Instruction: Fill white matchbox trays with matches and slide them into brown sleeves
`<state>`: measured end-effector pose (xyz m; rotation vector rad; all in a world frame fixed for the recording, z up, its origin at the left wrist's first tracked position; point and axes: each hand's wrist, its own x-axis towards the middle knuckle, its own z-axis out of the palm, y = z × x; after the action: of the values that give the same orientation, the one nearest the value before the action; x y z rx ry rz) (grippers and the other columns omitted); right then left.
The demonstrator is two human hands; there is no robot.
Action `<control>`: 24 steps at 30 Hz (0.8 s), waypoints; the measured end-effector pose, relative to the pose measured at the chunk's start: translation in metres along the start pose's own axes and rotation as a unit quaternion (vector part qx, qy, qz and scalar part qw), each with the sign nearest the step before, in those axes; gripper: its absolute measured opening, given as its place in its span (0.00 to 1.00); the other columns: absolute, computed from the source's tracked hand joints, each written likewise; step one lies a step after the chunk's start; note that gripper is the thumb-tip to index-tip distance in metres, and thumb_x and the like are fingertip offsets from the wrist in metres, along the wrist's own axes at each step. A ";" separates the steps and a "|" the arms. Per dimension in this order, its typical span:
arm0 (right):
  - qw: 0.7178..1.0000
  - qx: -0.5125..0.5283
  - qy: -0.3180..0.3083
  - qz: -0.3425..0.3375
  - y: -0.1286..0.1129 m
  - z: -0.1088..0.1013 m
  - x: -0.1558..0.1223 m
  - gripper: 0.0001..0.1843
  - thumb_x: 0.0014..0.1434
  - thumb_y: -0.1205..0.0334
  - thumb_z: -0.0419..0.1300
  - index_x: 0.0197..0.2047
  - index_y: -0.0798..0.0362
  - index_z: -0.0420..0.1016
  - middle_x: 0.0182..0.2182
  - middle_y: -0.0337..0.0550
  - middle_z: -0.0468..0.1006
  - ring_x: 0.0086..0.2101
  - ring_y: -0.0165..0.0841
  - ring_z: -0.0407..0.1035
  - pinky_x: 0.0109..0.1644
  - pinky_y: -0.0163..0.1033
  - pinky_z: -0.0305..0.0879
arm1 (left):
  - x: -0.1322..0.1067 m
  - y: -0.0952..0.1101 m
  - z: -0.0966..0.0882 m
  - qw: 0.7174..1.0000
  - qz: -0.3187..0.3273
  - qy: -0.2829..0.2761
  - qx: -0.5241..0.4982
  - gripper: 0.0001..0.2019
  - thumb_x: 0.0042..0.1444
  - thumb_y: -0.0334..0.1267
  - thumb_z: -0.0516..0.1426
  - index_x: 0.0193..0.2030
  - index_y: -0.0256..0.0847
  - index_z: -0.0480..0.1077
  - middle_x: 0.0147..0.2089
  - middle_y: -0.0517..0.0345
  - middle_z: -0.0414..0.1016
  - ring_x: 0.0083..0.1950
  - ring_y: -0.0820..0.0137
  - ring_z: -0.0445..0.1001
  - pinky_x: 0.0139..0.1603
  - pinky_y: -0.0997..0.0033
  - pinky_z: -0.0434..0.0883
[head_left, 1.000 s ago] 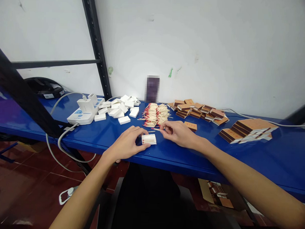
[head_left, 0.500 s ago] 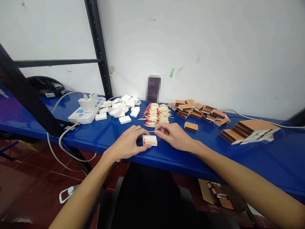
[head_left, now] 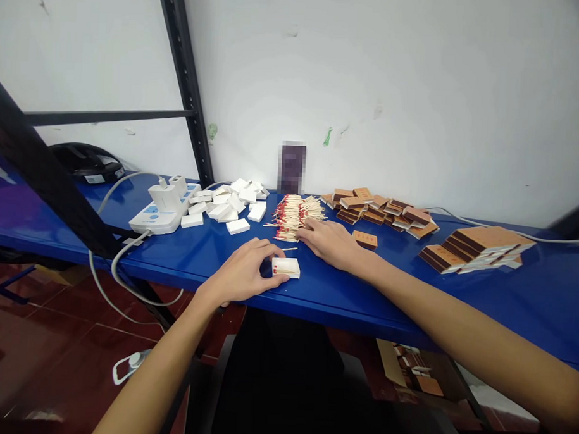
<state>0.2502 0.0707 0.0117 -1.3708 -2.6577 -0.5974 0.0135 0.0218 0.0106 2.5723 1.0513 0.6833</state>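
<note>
My left hand [head_left: 250,270] is closed at the fingertips around the left end of a small white matchbox tray [head_left: 292,265], thumb on the near side and fingers on the far side. A few red-tipped matches [head_left: 282,272] lie inside it. Just beyond the tray a single match [head_left: 289,248] lies on the blue table. My right hand [head_left: 327,241] is at the near right edge of a heap of matches [head_left: 294,216], fingers bent down onto it. What its fingertips pinch, if anything, is hidden.
Several white trays [head_left: 233,203] are piled at left, beside a white power strip [head_left: 161,217] with cables. Brown matchbox sleeves [head_left: 389,211] lie at back right, with one sleeve [head_left: 365,238] in front. Stacked matchboxes [head_left: 478,246] stand further right. A black shelf post [head_left: 187,80] rises at left.
My right hand has moved away from beside the tray to the match heap. The loose match it was at now lies apart from its fingers. My left hand stays on the tray.
</note>
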 end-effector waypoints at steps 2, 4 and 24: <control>1.000 -0.004 0.004 0.000 0.001 0.002 0.000 0.15 0.69 0.63 0.47 0.50 0.50 0.74 0.44 0.51 0.75 0.35 0.35 0.69 0.33 0.39 0.53 | 0.000 0.000 0.000 1.000 0.000 0.002 0.001 0.14 0.58 0.47 0.60 0.48 0.44 0.72 0.44 0.56 0.73 0.47 0.62 0.70 0.50 0.61 0.67; 1.000 0.007 0.027 -0.007 0.002 0.003 0.000 0.15 0.69 0.64 0.47 0.49 0.51 0.74 0.43 0.51 0.75 0.36 0.36 0.69 0.36 0.39 0.55 | 0.000 0.000 0.000 1.000 0.001 0.003 0.002 0.14 0.58 0.47 0.61 0.47 0.44 0.72 0.45 0.56 0.73 0.48 0.62 0.70 0.50 0.61 0.67; 0.972 0.200 0.064 -0.108 -0.012 0.004 -0.003 0.14 0.65 0.72 0.50 0.49 0.56 0.72 0.39 0.51 0.78 0.39 0.38 0.70 0.44 0.41 0.63 | 0.000 -0.002 0.000 1.000 0.003 0.000 -0.002 0.14 0.58 0.47 0.61 0.47 0.44 0.72 0.44 0.56 0.73 0.46 0.62 0.69 0.49 0.61 0.67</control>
<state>0.2429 0.0634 0.0038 -0.9120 -2.6459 -0.1418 0.0125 0.0227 0.0099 2.5741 1.0414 0.6855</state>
